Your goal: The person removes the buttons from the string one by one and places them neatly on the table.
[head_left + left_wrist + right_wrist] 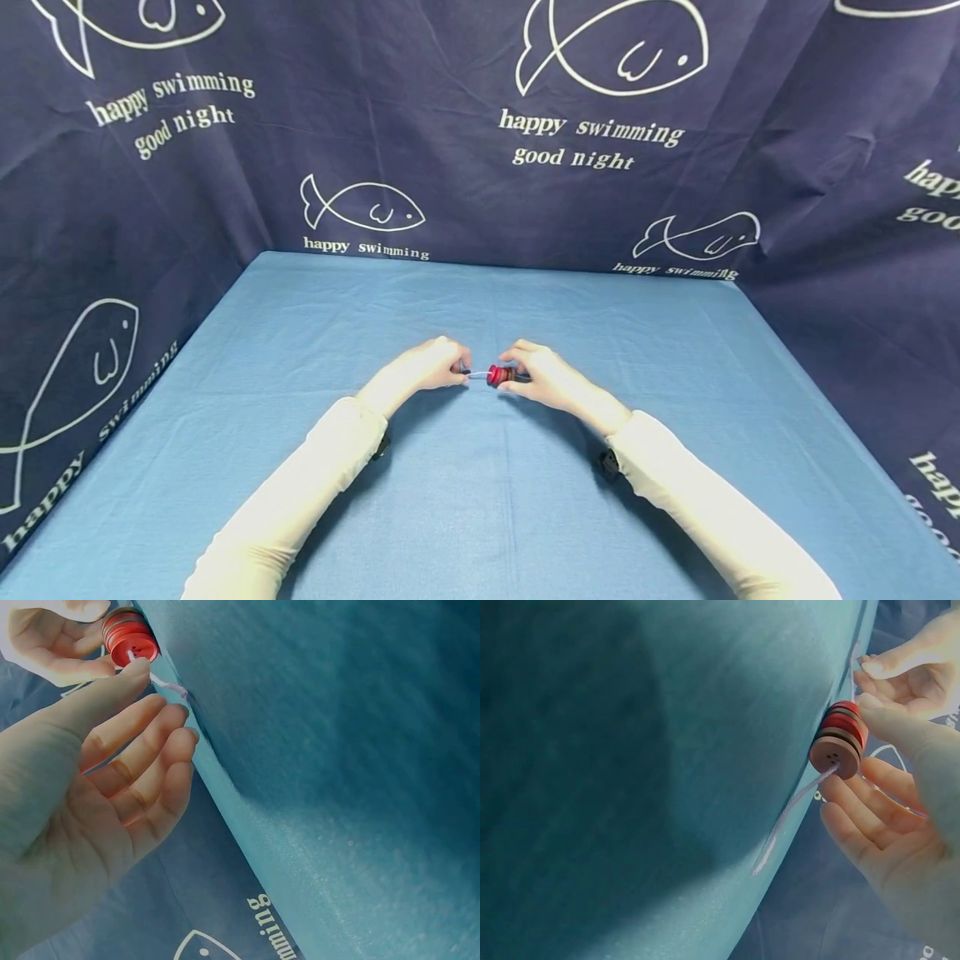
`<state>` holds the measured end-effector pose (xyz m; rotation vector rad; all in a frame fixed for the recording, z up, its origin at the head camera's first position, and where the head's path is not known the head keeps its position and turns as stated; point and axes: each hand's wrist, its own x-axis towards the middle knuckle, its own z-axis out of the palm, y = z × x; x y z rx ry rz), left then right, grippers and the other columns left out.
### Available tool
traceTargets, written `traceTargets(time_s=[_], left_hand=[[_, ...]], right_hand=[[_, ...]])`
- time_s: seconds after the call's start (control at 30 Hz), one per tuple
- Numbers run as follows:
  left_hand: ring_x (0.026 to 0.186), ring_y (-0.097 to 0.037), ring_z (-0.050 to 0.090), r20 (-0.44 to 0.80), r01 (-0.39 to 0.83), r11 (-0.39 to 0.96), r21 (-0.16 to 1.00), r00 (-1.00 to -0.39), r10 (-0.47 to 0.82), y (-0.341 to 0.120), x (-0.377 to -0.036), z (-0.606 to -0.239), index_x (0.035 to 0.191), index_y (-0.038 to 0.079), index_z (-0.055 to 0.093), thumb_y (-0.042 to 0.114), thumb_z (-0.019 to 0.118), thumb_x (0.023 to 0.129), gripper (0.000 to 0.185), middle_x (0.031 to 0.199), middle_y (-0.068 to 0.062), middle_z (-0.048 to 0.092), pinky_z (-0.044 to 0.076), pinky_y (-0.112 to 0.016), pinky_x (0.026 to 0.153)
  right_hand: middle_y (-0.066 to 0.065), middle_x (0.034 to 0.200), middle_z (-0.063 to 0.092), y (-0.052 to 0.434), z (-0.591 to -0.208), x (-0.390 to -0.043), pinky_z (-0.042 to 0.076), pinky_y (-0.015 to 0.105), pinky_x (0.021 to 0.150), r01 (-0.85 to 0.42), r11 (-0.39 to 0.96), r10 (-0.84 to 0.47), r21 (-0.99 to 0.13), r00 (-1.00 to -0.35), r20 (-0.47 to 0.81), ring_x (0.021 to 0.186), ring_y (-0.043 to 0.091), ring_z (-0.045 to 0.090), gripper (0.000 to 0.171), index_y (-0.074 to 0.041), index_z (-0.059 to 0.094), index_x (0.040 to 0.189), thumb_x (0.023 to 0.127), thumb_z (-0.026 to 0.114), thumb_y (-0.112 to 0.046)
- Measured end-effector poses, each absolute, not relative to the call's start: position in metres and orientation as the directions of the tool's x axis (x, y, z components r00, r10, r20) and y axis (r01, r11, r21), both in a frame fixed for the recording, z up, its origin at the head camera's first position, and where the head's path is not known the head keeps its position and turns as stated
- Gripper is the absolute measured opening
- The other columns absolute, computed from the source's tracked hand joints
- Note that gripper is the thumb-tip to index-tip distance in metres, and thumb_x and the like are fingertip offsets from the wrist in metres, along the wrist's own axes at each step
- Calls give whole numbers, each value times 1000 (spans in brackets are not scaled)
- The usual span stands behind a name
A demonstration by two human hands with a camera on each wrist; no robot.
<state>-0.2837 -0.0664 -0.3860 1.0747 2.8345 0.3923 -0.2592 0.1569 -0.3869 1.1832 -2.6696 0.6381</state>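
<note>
A short stack of red and brown buttons [498,375] is strung on a pale thread [477,376] just above the blue table. My right hand [534,375] pinches the button stack [841,739] at its side, and the thread's loose tail [787,814] hangs from the far end. My left hand [435,367] pinches the thread [159,681] where it leaves the red end button [132,642]; its other fingers are loosely curled.
The blue cloth-covered table [480,500] stretches around both arms. A dark blue curtain [450,125] printed with white fish and words walls the back and both sides.
</note>
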Motion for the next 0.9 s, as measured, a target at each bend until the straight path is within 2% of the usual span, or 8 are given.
traceTargets(time_s=[0.33,0.63,0.9], left_hand=[[70,-9,58,-42,598,742,303,-770,637,-66,-284,-389,86,10,67,20,74,81,13,75,0,64,47,-23,65],[69,-9,57,-38,603,740,299,-767,640,-66,-285,-388,81,11,66,15,75,79,10,73,1,63,46,-23,65],[66,-8,54,-34,619,726,298,-754,657,-66,-284,-391,75,12,65,8,69,82,9,70,2,62,46,-22,64]], right_hand=[[11,96,62,153,-390,-261,52,30,69,-735,606,-674,-303,-677,295,76,17,63,37,1,65,106,77,77,-19],[9,96,62,152,-388,-262,51,31,71,-730,613,-677,-301,-682,276,79,17,61,35,-1,66,106,78,77,-20],[8,93,62,152,-393,-263,50,33,74,-761,584,-695,-283,-649,310,81,18,59,31,-2,66,102,78,77,-18]])
